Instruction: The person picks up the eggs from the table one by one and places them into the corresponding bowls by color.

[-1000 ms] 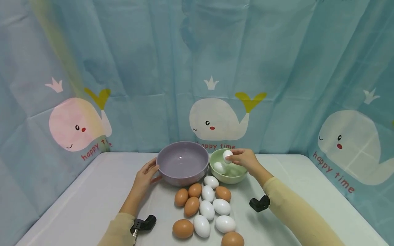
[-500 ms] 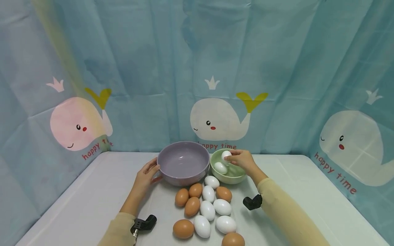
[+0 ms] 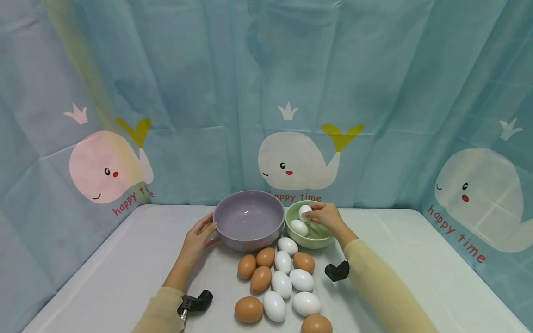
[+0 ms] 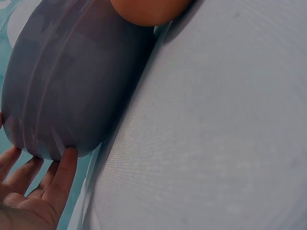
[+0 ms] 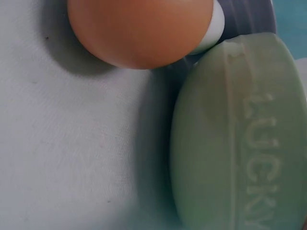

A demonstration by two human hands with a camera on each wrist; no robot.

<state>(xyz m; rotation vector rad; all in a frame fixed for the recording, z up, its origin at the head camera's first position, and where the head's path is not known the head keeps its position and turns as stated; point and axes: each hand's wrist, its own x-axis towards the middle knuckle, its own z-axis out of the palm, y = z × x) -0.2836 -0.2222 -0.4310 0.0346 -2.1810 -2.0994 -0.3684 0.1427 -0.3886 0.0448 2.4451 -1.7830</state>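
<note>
My left hand [image 3: 197, 237] rests with spread, fairly straight fingers on the left side of the purple bowl [image 3: 249, 244]; the left wrist view shows its fingertips touching the bowl wall [image 4: 72, 91]. With thumb and fingers, my right hand [image 3: 331, 219] pinches a white egg [image 3: 305, 212] inside the green bowl [image 3: 310, 243], at its back. Another white egg [image 3: 299, 227] lies in that bowl, just in front. The purple bowl's visible inside holds nothing. The right wrist view shows the green bowl's outer wall [image 5: 206, 139], while the hand itself is almost wholly out of that view.
Several white eggs [image 3: 281, 284] and brown eggs [image 3: 260, 279] lie loose on the white table [image 3: 125, 277] in front of the bowls. One brown egg [image 3: 316, 324] is at the near edge of view. A blue whale-print curtain [image 3: 200, 92] hangs behind the table.
My right hand has moved slightly left and down with the egg, deeper into the green bowl, and its forearm has swung left. The left hand stays on the purple bowl.
</note>
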